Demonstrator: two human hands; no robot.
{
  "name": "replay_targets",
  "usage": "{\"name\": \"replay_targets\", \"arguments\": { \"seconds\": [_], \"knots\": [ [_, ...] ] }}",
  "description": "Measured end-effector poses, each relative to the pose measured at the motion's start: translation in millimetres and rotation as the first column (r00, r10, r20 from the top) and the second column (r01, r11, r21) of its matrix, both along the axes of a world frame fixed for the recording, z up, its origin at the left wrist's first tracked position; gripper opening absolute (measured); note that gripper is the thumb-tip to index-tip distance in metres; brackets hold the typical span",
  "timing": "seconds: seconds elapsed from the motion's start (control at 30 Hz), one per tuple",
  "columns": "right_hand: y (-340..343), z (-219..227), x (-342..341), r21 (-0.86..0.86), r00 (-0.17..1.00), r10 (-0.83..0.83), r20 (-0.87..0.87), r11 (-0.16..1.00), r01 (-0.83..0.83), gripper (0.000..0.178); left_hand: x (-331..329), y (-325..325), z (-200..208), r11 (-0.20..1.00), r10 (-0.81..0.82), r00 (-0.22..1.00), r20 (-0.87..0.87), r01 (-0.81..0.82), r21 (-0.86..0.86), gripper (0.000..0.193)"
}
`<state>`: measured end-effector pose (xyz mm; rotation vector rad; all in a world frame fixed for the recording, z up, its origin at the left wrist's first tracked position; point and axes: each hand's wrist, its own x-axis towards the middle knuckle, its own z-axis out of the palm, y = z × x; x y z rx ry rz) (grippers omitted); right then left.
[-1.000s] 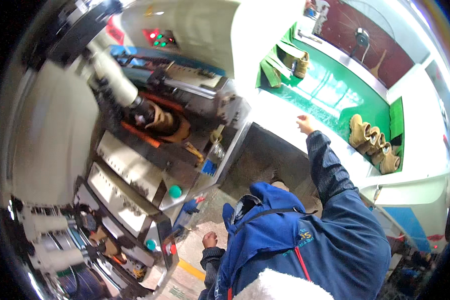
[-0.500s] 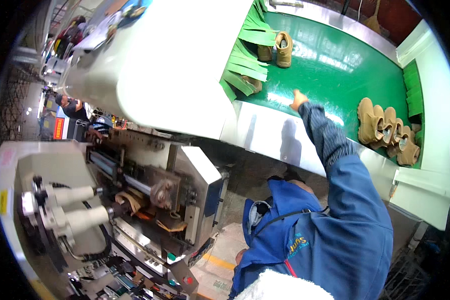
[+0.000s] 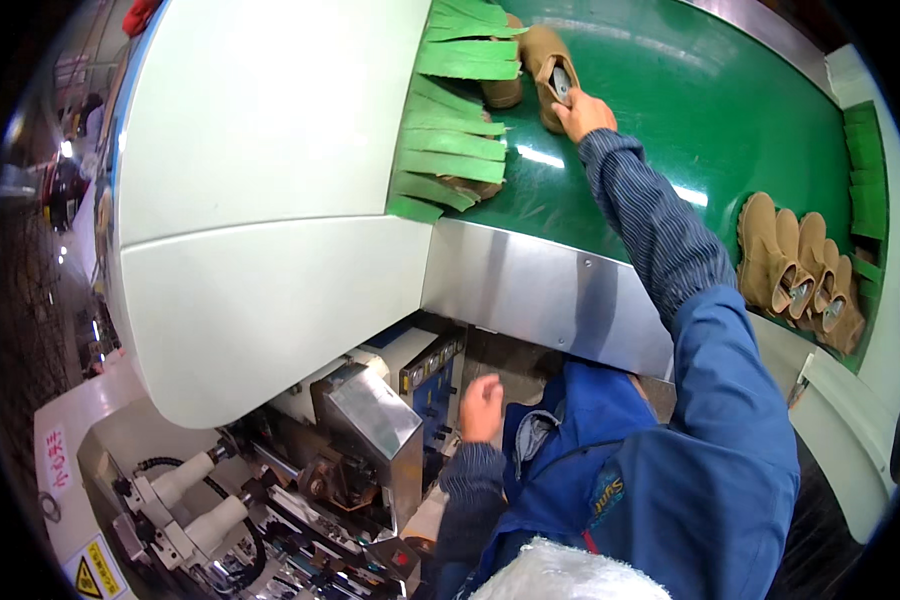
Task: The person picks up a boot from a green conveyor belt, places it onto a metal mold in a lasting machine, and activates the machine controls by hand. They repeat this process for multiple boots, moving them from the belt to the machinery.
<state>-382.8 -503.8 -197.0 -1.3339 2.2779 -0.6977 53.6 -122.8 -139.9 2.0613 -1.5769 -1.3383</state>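
Note:
My right hand (image 3: 584, 114) reaches across the green conveyor belt (image 3: 670, 130) and grips a tan shoe (image 3: 542, 50) by the rim of its opening. Something grey shows inside that shoe. Another tan shoe (image 3: 503, 92) stands just left of it, partly under the green strip curtain (image 3: 460, 150). Lower down, a further brown shoe is mostly hidden by the strips. My left hand (image 3: 482, 408) hangs in the air below the conveyor's metal side, beside the machine. Its fingers are loosely bent, with nothing visible in them.
Several tan shoes (image 3: 765, 250) stand in a row at the belt's right end, beside a second green curtain (image 3: 865, 170). A large white housing (image 3: 270, 120) flanks the belt on the left. Below it is a machine with white cylinders (image 3: 215, 525) and a metal cover (image 3: 370, 410).
My right hand has moved up and left and taken hold of the tan shoe. My left hand has come into view by the machine. The whole view has shifted and turned.

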Motion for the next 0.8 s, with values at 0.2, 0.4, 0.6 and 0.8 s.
{"name": "replay_targets", "arguments": {
  "seconds": [0.2,0.4,0.6,0.8],
  "knots": [
    [150,48,-48,0.011,0.988,0.079,0.13,0.997,-0.081,0.031,-127,-193,2,0.893,-0.377,0.926,0.022,0.37,-0.256,0.025],
    [326,84,-27,0.13,0.983,-0.045,0.179,0.991,0.022,0.028,-248,-229,-9,0.722,-0.678,0.718,-0.153,0.615,-0.317,0.036],
    [395,81,37,0.214,0.963,-0.144,0.228,0.972,0.095,0.022,-281,-114,-37,0.695,-0.708,0.69,-0.148,0.646,-0.315,0.036],
    [381,121,60,0.424,0.986,-0.11,0.123,0.904,0.048,0.04,-265,-118,-65,0.679,-0.734,0.643,-0.219,0.692,-0.245,0.029]
  ]
}}
